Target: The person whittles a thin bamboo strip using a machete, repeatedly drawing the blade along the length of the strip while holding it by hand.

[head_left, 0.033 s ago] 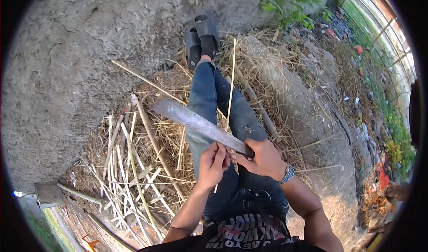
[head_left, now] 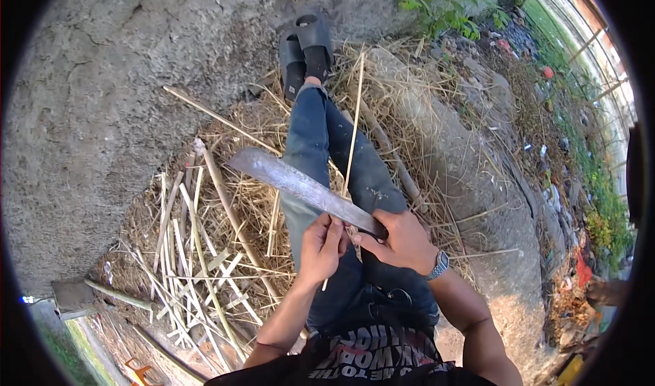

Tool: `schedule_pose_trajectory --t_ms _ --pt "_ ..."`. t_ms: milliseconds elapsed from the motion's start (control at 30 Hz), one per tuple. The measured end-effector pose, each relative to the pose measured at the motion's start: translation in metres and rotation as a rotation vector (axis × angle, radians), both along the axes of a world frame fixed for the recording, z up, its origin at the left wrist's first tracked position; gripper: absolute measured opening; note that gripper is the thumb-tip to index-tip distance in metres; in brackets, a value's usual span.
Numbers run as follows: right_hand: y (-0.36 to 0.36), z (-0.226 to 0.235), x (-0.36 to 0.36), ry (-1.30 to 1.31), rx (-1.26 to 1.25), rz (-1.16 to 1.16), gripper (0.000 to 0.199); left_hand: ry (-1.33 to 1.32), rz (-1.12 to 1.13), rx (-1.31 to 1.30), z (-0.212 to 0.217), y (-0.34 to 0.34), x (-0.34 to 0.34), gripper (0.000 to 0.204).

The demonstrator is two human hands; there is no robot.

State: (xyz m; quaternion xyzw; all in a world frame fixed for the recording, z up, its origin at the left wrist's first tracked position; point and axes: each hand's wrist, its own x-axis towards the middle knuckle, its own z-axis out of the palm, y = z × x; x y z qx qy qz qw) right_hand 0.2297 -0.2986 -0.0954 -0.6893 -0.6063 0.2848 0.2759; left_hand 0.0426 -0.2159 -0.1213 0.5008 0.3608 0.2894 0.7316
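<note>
Head view. Right hand: closed round the handle of a long knife, whose blade runs up and left of it, across the lap. Left hand: fingers pinched on a thin bamboo strip, touching the blade just beside the right hand; the strip runs up past the knee. Knife: likely heavy, stiff, sharp-edged; hold by the handle only. Strip: judged light, springy, splintery; grip low, near the blade. Left of both hands: split sticks on straw. Beyond: black sandals.

dull grey metal blade, dry pale bamboo strips, rough matt concrete ground.
</note>
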Motion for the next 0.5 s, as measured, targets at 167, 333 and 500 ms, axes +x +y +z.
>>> schedule_pose_trajectory --t_ms 167,333,500 --pt "0.005 -0.035 -0.006 -0.035 0.057 -0.025 0.062 0.009 -0.094 -0.127 -0.040 0.013 -0.026 0.032" --pt "0.000 -0.072 -0.031 -0.002 -0.043 0.098 0.059 -0.097 0.090 -0.276 -0.086 -0.014 -0.057 0.032" --pt "0.007 -0.072 -0.036 -0.187 0.003 0.212 0.056 0.026 0.235 -0.296 -0.090 -0.029 -0.072 0.035"
